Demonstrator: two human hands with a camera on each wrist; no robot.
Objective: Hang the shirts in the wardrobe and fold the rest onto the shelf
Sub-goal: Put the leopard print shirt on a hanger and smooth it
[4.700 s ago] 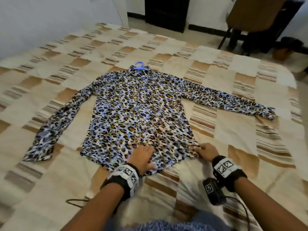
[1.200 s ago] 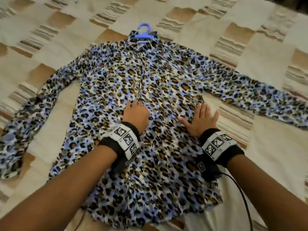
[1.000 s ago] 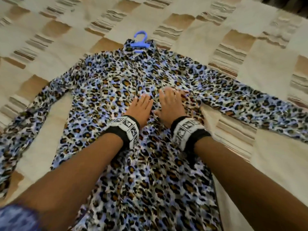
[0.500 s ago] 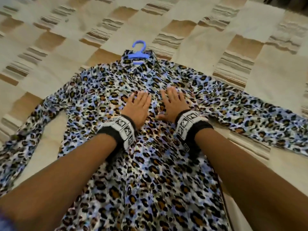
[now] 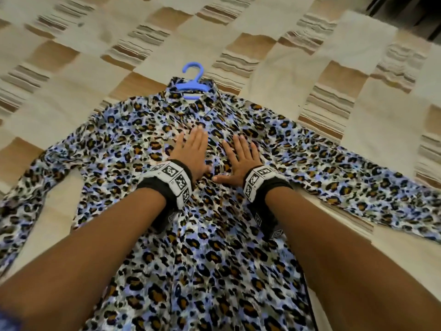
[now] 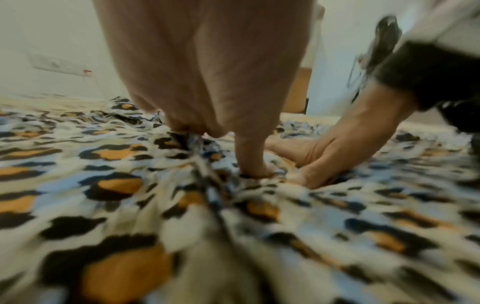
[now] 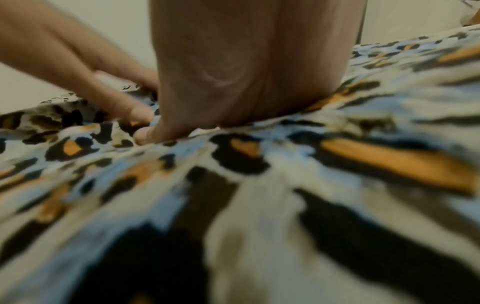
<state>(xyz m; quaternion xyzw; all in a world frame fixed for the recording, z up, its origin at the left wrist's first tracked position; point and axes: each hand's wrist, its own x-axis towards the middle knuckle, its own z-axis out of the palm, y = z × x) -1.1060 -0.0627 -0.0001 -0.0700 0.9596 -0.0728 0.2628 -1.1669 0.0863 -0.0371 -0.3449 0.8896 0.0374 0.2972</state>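
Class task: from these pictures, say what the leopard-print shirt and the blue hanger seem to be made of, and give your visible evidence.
Blue-and-brown leopard-print shirt: seemingly thin woven cloth, matte; it bunches into fine creases by the hands. Blue hanger: probably moulded plastic, smooth; uniform colour, rounded hook.

Bare forearms; black wristbands bearing white square-code tags.

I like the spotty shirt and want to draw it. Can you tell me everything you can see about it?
The leopard-print shirt has black-ringed brown spots on blue and white, in thin, soft-looking cloth. It lies flat, front up, on the patchwork bedspread, long sleeves spread out to both sides. A blue plastic hanger sits inside the collar, its hook poking out. The left hand and right hand press flat on its chest, side by side, fingers straight.
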